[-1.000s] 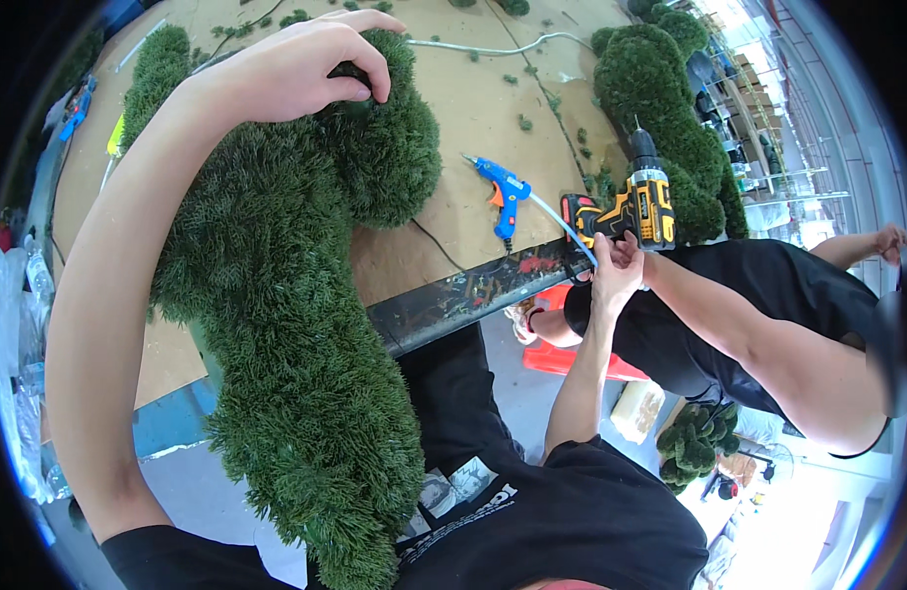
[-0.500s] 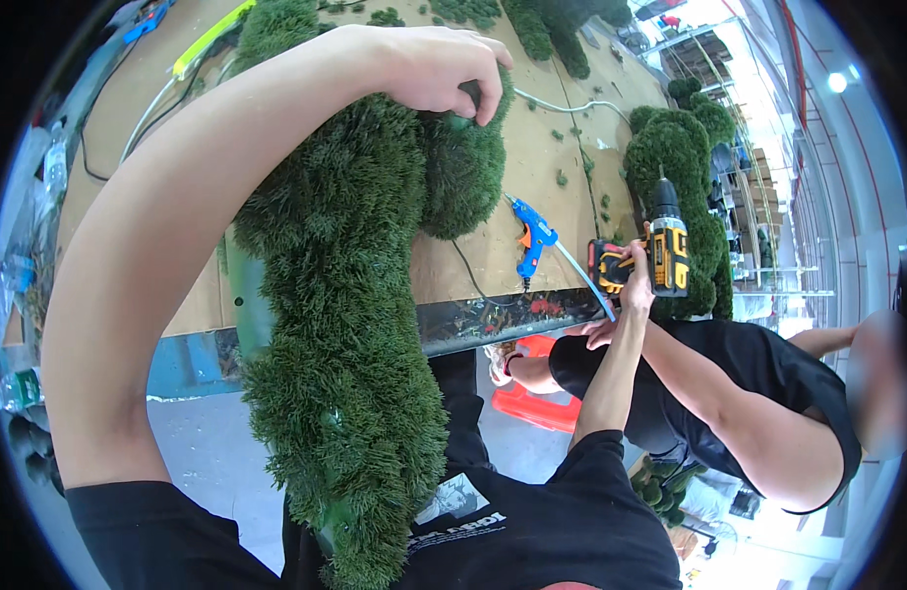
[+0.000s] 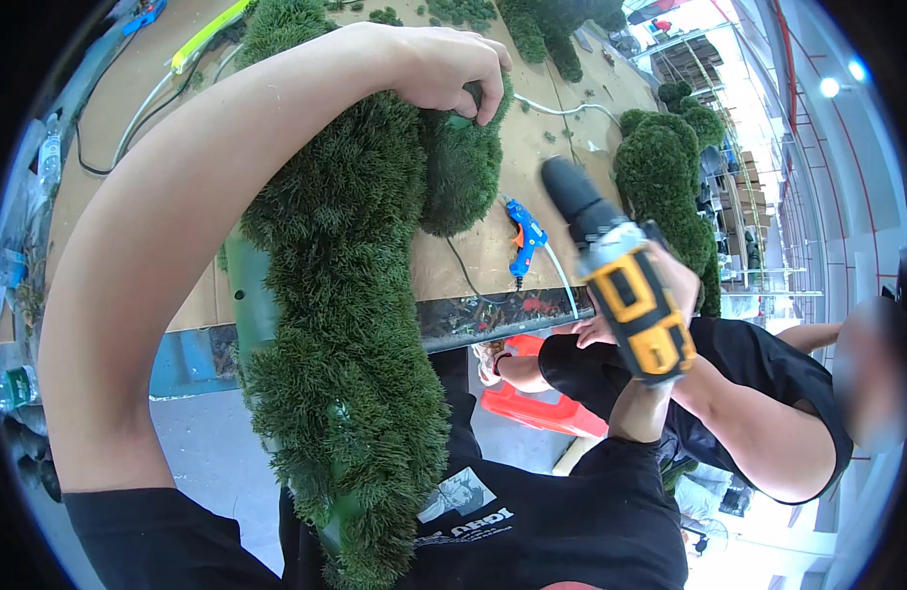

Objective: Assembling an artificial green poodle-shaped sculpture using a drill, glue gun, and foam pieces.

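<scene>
A long piece of artificial greenery (image 3: 350,285), dense dark-green sprigs over a pale green tubular core (image 3: 249,285), runs from the table down against my black shirt. My left hand (image 3: 458,74) reaches over it, fingers curled around the end of a short side branch (image 3: 461,182). My right hand (image 3: 678,285) grips a yellow-and-black cordless drill (image 3: 638,305), raised beside the table edge with its chuck tilted up and left. Blur hides whether a bit is in the chuck. Between greenery and drill, a blue hot glue gun (image 3: 524,241) lies on the table.
A co-worker (image 3: 758,403) in black sits close on the right, one hand (image 3: 599,329) near the table edge. Under that edge stands a red-orange plastic object (image 3: 537,408). More greenery (image 3: 660,167) stands at the far right. Cords (image 3: 562,103) cross the cardboard-covered table (image 3: 562,147).
My right hand has lifted the drill toward me, turning its chuck to the left. My left hand stays on the side branch.
</scene>
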`<state>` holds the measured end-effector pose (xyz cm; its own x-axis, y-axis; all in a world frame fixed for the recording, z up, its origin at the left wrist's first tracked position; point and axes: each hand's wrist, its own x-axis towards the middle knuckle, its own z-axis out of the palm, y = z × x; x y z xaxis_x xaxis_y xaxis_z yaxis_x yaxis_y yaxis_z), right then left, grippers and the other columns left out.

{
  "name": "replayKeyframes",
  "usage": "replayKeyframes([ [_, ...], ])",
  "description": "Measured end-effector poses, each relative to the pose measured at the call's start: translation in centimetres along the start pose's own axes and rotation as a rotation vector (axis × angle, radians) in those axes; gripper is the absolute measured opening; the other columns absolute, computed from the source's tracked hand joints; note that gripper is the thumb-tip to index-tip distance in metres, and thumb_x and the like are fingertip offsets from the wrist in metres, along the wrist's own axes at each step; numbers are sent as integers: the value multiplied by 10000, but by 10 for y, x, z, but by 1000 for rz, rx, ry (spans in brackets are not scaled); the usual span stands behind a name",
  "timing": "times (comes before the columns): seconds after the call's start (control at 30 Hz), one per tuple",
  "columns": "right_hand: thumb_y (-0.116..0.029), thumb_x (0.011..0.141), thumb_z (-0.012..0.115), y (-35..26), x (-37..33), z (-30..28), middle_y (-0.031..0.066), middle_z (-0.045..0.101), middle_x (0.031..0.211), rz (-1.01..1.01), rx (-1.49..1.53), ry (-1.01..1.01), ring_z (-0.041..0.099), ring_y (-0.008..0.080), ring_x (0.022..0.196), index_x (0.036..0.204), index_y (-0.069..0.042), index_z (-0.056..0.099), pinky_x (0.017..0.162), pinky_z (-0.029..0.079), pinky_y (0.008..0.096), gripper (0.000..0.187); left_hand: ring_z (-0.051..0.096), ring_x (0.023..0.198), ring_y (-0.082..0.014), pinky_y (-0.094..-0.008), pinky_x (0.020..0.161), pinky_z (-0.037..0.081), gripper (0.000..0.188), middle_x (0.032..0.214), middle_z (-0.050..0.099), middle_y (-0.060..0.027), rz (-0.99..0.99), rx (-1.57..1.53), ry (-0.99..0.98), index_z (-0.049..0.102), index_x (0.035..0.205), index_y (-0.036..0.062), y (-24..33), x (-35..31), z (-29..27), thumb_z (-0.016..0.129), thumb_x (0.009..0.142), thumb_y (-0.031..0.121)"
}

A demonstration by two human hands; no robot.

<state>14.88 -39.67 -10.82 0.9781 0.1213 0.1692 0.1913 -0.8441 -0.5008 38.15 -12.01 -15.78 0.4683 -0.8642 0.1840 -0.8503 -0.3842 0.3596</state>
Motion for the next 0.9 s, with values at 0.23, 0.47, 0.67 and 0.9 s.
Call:
replayKeyframes([
  [0.23,-203,753,806,-3,17,31,187,736,946,-205,-202,-79,738,347,856,1183,-10,687,761,556,359,486,526,1356,-331,-430,1124,446,102,1489,516,-155,61,6,28,793,954,127,-7,4,4,725,881,104],
  [0.47,-222,739,823,-7,36,38,113,729,868,-178,-91,-120,715,155,785,1161,46,679,741,533,281,520,522,1355,-330,-432,1122,444,116,1477,522,-160,51,-5,17,797,959,128,-5,6,2,738,866,92],
  [0.67,-228,705,803,-1,40,44,204,691,826,-144,-173,-109,693,409,767,1110,-12,681,705,541,405,475,521,1352,-342,-436,1117,445,133,1470,526,-164,42,0,6,802,961,135,-4,4,2,732,860,84],
  [0.9,-224,701,801,-3,42,50,202,678,803,-148,-129,-67,685,411,753,1084,-18,679,696,534,413,452,529,1337,-335,-433,1110,450,140,1460,534,-156,39,8,5,802,957,138,-6,7,4,731,854,76],
])
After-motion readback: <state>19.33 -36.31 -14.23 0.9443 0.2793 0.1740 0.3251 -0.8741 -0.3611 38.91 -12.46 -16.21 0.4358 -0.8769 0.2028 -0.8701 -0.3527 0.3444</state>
